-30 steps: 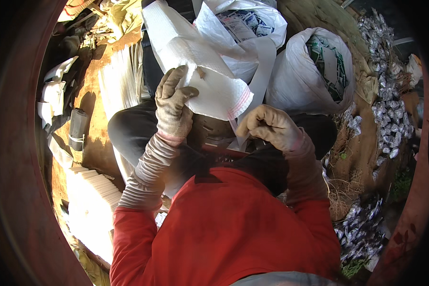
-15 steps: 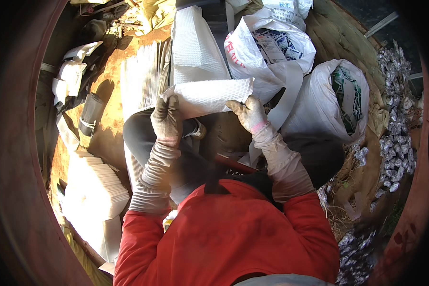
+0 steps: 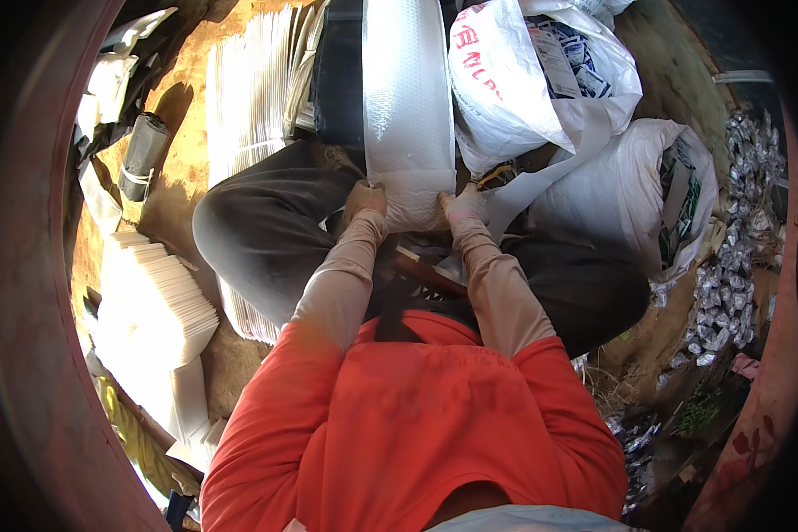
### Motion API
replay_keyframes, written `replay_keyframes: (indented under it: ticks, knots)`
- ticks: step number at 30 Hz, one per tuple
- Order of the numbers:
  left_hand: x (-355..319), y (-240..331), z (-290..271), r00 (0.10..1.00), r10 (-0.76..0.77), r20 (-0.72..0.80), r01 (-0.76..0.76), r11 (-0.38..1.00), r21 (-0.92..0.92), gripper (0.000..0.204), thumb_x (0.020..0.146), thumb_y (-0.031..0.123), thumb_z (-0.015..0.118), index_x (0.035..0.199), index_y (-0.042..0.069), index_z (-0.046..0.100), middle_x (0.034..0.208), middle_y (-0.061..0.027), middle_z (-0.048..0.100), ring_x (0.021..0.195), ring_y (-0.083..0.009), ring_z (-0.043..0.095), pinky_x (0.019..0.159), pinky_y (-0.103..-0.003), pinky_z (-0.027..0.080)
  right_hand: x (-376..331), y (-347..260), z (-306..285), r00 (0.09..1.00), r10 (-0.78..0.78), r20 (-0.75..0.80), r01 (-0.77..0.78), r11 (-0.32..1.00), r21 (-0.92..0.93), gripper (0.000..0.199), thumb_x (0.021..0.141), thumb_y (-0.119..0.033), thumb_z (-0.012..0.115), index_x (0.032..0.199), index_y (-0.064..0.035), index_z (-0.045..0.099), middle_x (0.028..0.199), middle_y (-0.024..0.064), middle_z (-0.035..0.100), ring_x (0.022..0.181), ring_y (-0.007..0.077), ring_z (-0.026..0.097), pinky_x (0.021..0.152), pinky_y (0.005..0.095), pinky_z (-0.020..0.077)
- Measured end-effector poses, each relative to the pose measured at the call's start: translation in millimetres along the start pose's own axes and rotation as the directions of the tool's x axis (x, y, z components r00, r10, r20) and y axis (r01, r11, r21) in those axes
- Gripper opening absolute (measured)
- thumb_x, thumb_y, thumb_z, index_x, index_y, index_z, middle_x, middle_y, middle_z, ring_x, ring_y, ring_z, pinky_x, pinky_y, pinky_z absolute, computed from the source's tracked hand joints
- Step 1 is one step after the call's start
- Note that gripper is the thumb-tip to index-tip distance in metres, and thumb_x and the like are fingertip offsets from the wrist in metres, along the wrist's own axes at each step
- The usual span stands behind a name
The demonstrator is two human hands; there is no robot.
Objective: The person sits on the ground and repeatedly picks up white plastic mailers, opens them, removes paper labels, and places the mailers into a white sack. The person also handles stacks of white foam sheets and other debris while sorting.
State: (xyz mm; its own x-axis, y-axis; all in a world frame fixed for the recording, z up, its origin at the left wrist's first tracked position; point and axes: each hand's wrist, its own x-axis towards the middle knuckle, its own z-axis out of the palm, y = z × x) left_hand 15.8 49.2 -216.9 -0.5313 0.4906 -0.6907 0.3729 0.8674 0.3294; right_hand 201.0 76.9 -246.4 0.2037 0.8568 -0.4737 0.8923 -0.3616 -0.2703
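Note:
A long strip of white bubble wrap (image 3: 408, 97) runs down from the top of the view to my lap, its near end folded over. My gloved left hand (image 3: 366, 202) pinches the left edge of that near end. On the opposite edge, my gloved right hand (image 3: 465, 206) grips with fingers closed. Just left of the strip stands a black box-like block (image 3: 339, 75). Below my hands, between my legs, lies a reddish-brown bar (image 3: 430, 270) with a toothed edge beside it.
An open white sack (image 3: 492, 97) of blue-and-white packets stands front right, beside another sack (image 3: 603, 182) with green packets. Bundled pale sheets (image 3: 244, 97) and a second stack (image 3: 155, 301) lie left, near a tied dark roll (image 3: 144, 158). Silvery wrapped pieces (image 3: 736, 266) line the right.
Both hands have come down toward my lap and closer together. The bubble wrap, earlier a raised roll-like fold held across, now stretches lengthwise in front of me. The view has shifted.

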Motion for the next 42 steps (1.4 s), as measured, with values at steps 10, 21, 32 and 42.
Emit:
replay_keyframes:
  ticks: [10, 21, 32, 42]
  knots:
    - [-1, 17, 9, 0.968, 0.248, -0.026, -0.224, 0.823, -0.521, 0.046, 0.078, 0.033, 0.072, 0.104, -0.003, 0.062, 0.096, -0.0149, 0.067, 0.087, -0.0265, 0.063, 0.080, -0.034, 0.048, -17, -66, -82, 0.937, -0.186, 0.294, 0.139, 0.975, 0.173, 0.055, 0.086, -0.046, 0.052, 0.112, 0.0015, 0.058, 0.105, 0.0274, 0.063, 0.101, 0.0403, 0.060, 0.087, 0.0437, 0.0464]
    - [-71, 61, -7, 0.593, 0.629, -0.502, -0.703, 0.709, 0.058, 0.048, 0.086, 0.038, 0.064, 0.117, 0.002, 0.056, 0.119, -0.0205, 0.055, 0.107, -0.0358, 0.055, 0.089, -0.043, 0.045, 46, -2, -278, 0.839, -0.042, -0.542, 0.241, 0.922, 0.302, 0.068, 0.073, -0.032, 0.075, 0.124, 0.0022, 0.046, 0.100, 0.0180, 0.061, 0.089, 0.0267, 0.060, 0.078, 0.0381, 0.0493]
    - [-179, 123, 5, 0.524, 0.677, 0.517, 0.083, 0.563, -0.822, 0.030, 0.087, 0.015, 0.067, 0.111, -0.001, 0.059, 0.096, -0.0101, 0.066, 0.084, -0.0176, 0.064, 0.074, -0.030, 0.054, -141, 84, -204, 0.836, -0.303, -0.458, 0.508, 0.744, 0.435, 0.049, 0.076, -0.005, 0.066, 0.123, 0.0005, 0.050, 0.096, 0.0107, 0.060, 0.085, 0.0208, 0.058, 0.075, 0.0334, 0.0487]
    - [-180, 95, 2, 0.393, 0.693, 0.604, -0.043, 0.670, -0.741, 0.026, 0.085, 0.001, 0.061, 0.110, 0.004, 0.062, 0.088, -0.0019, 0.064, 0.074, -0.0096, 0.060, 0.065, -0.025, 0.052, -110, 65, -243, 0.660, -0.720, -0.212, 0.751, 0.629, 0.201, 0.023, 0.074, -0.007, 0.069, 0.096, -0.0010, 0.066, 0.085, 0.0123, 0.065, 0.075, 0.0250, 0.063, 0.070, 0.0349, 0.0499]
